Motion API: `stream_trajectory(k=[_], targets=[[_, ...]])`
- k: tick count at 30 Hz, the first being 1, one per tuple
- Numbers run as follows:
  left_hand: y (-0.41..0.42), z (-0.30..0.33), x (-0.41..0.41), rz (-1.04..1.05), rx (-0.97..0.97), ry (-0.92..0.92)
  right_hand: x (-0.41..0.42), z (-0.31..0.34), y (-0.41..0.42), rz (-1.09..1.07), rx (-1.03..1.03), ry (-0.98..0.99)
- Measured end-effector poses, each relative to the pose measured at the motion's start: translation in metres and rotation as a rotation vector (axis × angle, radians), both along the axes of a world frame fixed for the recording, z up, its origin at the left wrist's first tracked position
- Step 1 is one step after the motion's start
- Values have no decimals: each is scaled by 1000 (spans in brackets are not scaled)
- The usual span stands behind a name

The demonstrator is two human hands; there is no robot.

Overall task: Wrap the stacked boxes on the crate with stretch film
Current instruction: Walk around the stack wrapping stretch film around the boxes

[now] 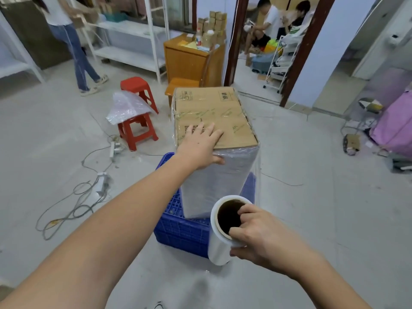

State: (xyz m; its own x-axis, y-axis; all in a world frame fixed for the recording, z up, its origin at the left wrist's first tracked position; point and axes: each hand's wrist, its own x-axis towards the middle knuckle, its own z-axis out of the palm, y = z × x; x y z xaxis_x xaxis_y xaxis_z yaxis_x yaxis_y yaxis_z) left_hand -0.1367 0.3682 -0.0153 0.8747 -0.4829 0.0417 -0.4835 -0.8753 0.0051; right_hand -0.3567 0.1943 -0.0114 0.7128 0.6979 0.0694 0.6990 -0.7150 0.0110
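**Film roll in hand, stack steadied from above**

The stacked boxes (214,139) stand on the blue crate (178,228), sides already filmed. Left hand (201,144) lies flat on top, fingers spread. Right hand (256,233) grips the stretch film roll (219,239) by its core rim. The film looks thin, clingy and easily torn; holding the core seems sound. Crate contents cannot be seen.

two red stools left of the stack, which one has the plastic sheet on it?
The nearer red stool, closer to the blue crate: the crumpled clear plastic sheet lies over its seat. The farther red stool behind it has a bare seat.
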Motion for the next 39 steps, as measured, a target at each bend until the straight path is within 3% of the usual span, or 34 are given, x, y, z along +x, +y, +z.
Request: stream_trajectory(k=[5, 10, 16, 27, 39], targets=[[8, 11, 14, -102, -16, 124, 7, -2, 42, -135, -18, 13], [33, 17, 30, -303, 143, -81, 14, -4, 72, -309, 39, 12], [33, 8, 28, -291, 4, -58, 19, -9, 95, -372, 36, 14], [38, 9, 23, -269, -44, -61, 23, -19, 116, -360, -21, 3], [36, 11, 22, -258, -67, -43, 30, -29, 170, -738, -11, -24]])
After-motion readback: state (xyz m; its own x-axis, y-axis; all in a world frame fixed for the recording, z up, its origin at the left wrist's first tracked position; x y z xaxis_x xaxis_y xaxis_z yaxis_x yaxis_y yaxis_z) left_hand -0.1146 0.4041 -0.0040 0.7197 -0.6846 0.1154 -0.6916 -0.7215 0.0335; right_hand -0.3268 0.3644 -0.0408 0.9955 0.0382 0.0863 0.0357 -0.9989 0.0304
